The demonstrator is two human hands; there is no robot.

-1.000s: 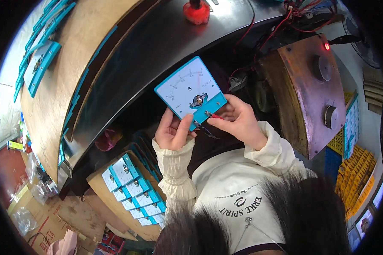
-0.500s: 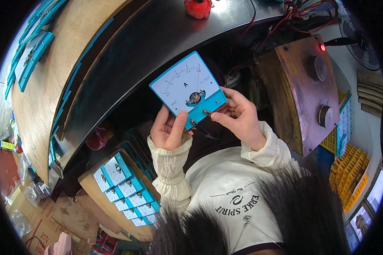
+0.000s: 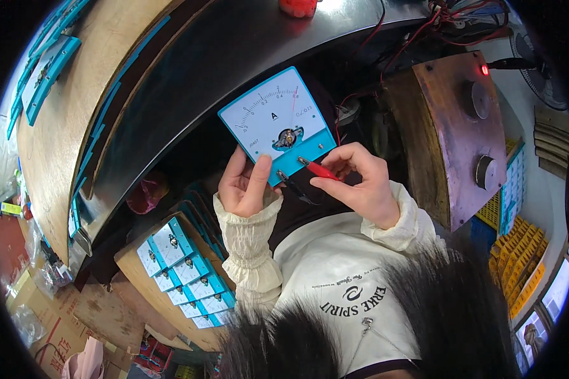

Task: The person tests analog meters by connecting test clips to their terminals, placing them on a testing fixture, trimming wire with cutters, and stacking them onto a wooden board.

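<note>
My left hand (image 3: pixel 245 184) grips the lower left edge of an ammeter (image 3: pixel 273 112), its thumb on the front. The meter has a white dial face, a teal frame and a cut-out showing its movement; its thin needle stands near the scale's right end. A red alligator clip (image 3: pixel 322 172) is pinched between the thumb and fingers of my right hand (image 3: pixel 361 186), its jaws at the right terminal on the teal strip. At the left terminal hangs a black alligator clip (image 3: pixel 289 184) with a dark lead. Some fingers of the left hand are hidden behind the meter.
Several similar meters (image 3: pixel 188 270) lie in rows on a wooden board at lower left. On the right stands a metal box (image 3: pixel 458 139) with two knobs and a lit red lamp. A dark bench (image 3: pixel 234 47) curves across the top, red wires (image 3: pixel 433 25) beyond it.
My right hand has drawn back slightly from the meter's edge, and the red clip now shows in its fingers. The meter has shifted slightly up and left.
</note>
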